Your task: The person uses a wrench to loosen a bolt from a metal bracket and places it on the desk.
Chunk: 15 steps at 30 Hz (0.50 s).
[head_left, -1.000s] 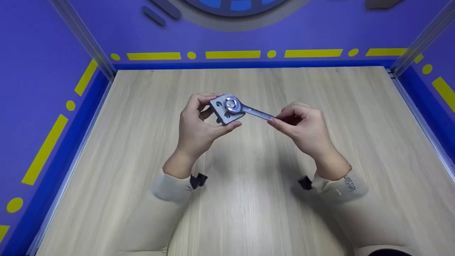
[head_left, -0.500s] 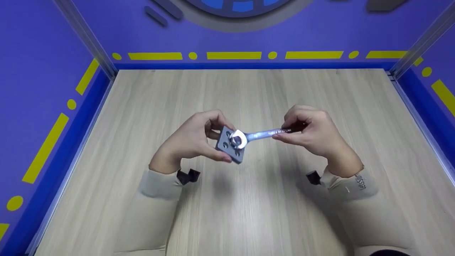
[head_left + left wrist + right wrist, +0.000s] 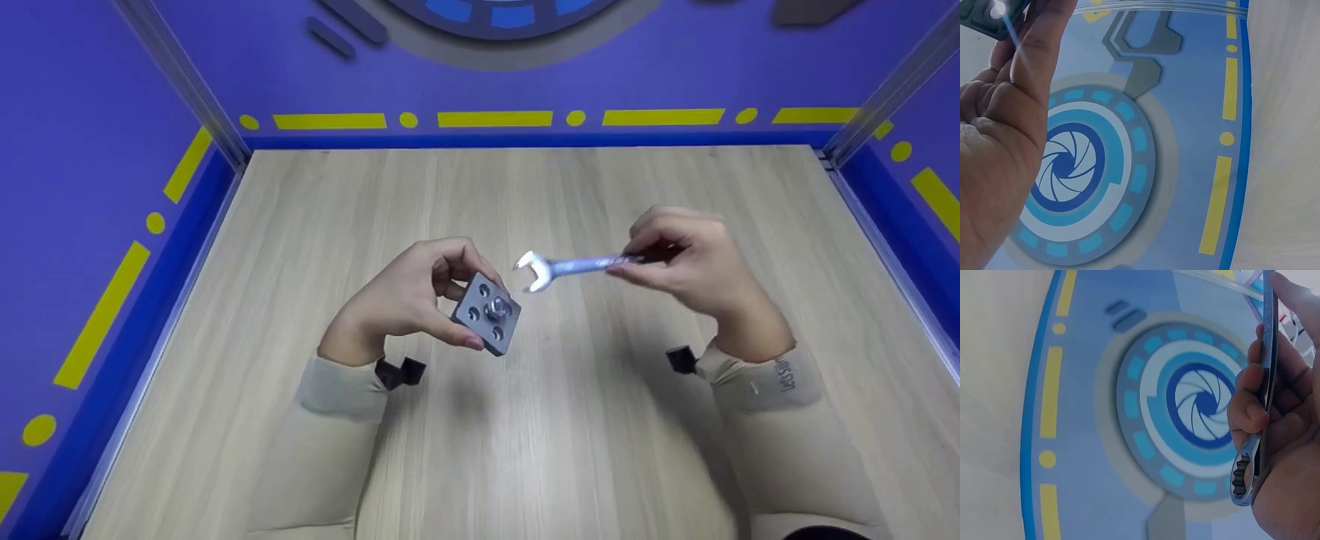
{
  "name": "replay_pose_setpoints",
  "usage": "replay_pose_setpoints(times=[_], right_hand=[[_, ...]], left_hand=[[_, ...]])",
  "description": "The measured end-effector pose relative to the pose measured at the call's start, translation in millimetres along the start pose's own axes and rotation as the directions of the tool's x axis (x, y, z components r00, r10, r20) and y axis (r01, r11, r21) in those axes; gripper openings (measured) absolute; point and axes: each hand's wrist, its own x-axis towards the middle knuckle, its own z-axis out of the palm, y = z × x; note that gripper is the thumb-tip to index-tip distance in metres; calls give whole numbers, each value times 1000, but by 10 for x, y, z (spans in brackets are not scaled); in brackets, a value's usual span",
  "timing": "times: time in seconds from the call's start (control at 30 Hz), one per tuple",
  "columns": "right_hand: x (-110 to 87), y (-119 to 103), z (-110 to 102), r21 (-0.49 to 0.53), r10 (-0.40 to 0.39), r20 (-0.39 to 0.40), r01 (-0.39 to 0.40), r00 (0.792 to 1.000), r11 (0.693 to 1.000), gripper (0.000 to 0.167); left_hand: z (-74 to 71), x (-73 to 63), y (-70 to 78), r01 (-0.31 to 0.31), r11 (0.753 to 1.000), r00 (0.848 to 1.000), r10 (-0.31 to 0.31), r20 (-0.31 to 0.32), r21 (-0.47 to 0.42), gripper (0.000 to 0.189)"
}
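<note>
Above a pale wood-grain tabletop (image 3: 480, 465), purple wall panels (image 3: 480, 88) with yellow dashes (image 3: 495, 119) behind, left hand (image 3: 409, 296) pinching the square holed plate (image 3: 486, 321) by its edges, right hand (image 3: 690, 259) gripping the combination wrench (image 3: 581, 265), open end jutting beyond the grip, just off the bolt (image 3: 498, 308)

Work booth (image 3: 75, 165); printed panels (image 3: 480, 86); table (image 3: 562, 435)

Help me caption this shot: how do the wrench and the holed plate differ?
The wrench is long and slim; the holed plate is squarish, carrying a bolt. The wrench gleams silver; the holed plate is duller grey. The right hand holds the wrench, the left hand the holed plate. Both are held above the table, apart from each other.
</note>
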Motion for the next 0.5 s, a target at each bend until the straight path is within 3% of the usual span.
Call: replay_pose_setpoints(times=[0.13,0.23,0.3,0.37,0.5], right_hand=[[-32,135,-266,2,79,-178,-80,981,997,22],[-68,261,-504,-12,218,-302,-232,928,973,14],[-74,356,-660,-47,314,-349,-351,883,935,9],[-68,459,-792,-78,398,-381,-458,835,886,16],[-71,697,-1000,-115,514,-389,-594,764,796,23]], left_hand=[[8,30,2,-3,1000,1000,3,-5,-7,58],[4,38,5,-2,1000,1000,2,-13,-11,58],[-7,26,21,-6,1000,1000,5,-26,-23,58],[-21,4,34,-13,999,999,12,-38,-32,58],[-46,-40,33,-11,999,998,9,-59,-41,57]])
